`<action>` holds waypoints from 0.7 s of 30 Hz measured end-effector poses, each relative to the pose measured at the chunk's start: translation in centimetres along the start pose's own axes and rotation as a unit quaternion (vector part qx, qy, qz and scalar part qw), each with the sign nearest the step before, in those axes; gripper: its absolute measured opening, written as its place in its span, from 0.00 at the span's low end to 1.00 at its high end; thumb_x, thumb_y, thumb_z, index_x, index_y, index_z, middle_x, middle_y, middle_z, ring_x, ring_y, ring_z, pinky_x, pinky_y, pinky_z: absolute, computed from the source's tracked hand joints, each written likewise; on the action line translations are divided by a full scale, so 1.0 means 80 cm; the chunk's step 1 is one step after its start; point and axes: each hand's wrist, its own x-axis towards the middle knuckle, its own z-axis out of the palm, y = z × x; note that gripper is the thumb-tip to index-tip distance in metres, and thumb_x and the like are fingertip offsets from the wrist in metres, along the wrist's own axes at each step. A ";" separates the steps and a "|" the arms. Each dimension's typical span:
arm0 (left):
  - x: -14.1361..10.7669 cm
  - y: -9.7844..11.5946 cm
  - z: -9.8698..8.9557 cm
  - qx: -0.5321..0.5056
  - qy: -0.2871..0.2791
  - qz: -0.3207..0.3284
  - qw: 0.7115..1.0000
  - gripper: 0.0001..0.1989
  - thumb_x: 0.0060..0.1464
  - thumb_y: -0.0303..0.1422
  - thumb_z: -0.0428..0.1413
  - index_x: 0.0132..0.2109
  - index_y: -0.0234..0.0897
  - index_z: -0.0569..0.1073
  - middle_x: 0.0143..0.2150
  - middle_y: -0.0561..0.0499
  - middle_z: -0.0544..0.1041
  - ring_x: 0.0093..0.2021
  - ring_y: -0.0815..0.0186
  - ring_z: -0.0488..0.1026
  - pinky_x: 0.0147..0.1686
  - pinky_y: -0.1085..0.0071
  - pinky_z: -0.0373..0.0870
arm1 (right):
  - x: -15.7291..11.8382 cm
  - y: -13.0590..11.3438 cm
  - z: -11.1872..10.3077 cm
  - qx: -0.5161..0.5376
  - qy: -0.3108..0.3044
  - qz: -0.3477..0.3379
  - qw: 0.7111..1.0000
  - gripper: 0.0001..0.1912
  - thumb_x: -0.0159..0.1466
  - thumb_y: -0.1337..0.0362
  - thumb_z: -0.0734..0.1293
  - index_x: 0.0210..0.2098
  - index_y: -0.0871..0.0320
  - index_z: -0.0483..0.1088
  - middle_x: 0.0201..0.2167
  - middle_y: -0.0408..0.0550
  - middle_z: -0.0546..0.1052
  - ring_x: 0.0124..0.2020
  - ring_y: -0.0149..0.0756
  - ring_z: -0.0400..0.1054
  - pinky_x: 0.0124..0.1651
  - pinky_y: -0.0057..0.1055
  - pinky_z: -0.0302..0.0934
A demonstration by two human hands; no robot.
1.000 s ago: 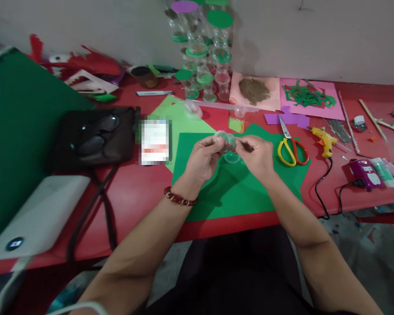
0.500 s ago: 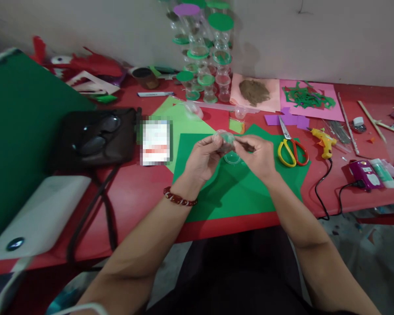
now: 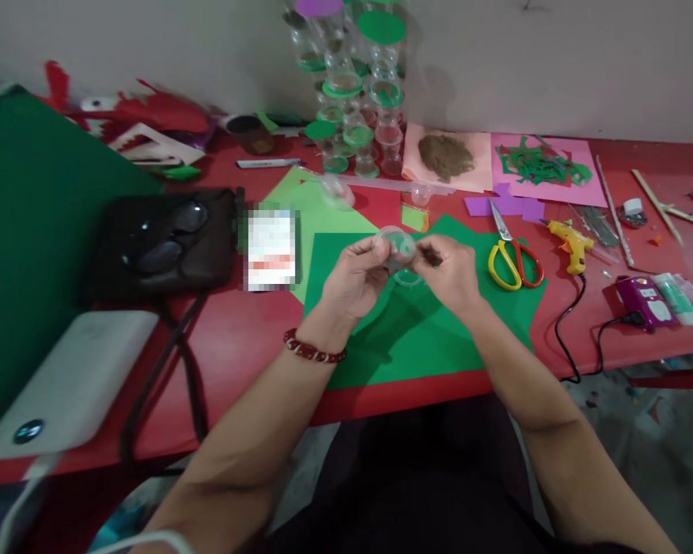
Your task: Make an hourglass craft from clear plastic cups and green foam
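Observation:
A small clear plastic cup is gripped between the thumb and fingers of my left hand, tilted above the green sheet. Close by its right side is my right hand, fingers curled in a pinch; whatever may be between the fingertips is hidden. I cannot tell whether they touch the cup. Below the cup, partly covered by my hands, a clear round plastic piece lies on the green sheet. Scissors with yellow and red handles rest at the sheet's right edge.
Stacked clear cups with green discs stand at the back. Brown powder and green paper shreds lie on pink sheets. On the right is a corded yellow glue gun; on the left, a dark bag and white power bank.
The cup has turned in my left hand, and more of its clear surface shows. My right fingers have shifted slightly and curled more. The whole view has moved a little.

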 end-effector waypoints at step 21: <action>0.007 0.005 0.004 -0.124 0.060 -0.088 0.986 0.16 0.66 0.33 0.62 0.28 0.39 0.74 0.25 0.54 0.76 0.28 0.68 0.76 0.49 0.62 0.82 | 0.021 0.033 -0.045 -0.239 0.122 0.006 0.963 0.13 0.59 0.74 0.60 0.28 0.54 0.73 0.33 0.51 0.80 0.36 0.43 0.73 0.42 0.38 0.63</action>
